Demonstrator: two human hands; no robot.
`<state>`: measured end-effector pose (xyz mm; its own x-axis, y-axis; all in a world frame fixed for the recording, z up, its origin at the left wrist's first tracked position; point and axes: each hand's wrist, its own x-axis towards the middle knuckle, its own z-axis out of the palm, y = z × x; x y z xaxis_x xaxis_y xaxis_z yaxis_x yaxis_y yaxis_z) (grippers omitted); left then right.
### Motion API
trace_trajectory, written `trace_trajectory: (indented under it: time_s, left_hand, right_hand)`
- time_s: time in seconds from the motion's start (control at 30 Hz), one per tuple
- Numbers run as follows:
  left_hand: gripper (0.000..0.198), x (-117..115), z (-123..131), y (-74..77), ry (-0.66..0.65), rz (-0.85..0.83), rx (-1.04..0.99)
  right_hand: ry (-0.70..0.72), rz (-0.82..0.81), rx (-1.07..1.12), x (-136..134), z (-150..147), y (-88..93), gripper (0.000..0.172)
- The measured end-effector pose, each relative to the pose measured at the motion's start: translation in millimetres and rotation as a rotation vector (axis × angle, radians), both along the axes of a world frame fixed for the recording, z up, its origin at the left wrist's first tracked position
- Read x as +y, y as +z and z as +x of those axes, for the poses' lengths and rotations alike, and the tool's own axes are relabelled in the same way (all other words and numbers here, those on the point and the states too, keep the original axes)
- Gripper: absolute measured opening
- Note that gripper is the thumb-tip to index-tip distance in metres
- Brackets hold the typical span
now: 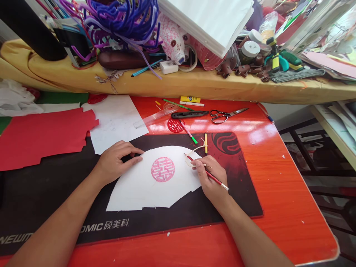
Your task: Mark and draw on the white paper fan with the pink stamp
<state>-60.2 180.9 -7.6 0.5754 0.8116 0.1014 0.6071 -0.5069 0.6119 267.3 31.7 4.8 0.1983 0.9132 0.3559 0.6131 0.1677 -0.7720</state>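
A fan-shaped piece of white paper point(133, 189) lies on the black desk mat, with a pink round lattice pattern point(162, 169) near its middle. At its left edge, the thumb and forefinger of my left hand point(118, 161) close on the paper. My right hand point(213, 176) grips a red pencil point(215, 179) with a white end, its tip over the paper's upper right part. A pale string point(198, 147) loops by the pencil and reaches a short yellow stick point(206, 143) above my right hand.
Beyond the paper lie a red round paper cutout point(175, 125), a pink pen with green cap point(189, 132), a utility knife point(190, 114), scissors point(228, 115) and a glue stick point(190, 99). Red paper point(47, 137) is at left. A cluttered shelf point(189, 81) spans the back.
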Motion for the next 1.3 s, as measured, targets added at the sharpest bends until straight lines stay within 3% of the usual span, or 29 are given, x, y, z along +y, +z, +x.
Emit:
trace_trajectory:
  time_s: [0.77,1.3]
  left_hand:
    - [0.037,0.3,0.7,2.9,0.005,-0.032,-0.003]
    - [0.035,-0.7,1.5,2.9,-0.004,-0.030,-0.010]
  right_hand:
    - [0.068,0.008,0.010,0.5,-2.2,2.8,0.031]
    - [0.072,0.066,0.005,3.1,-2.1,4.1,0.025]
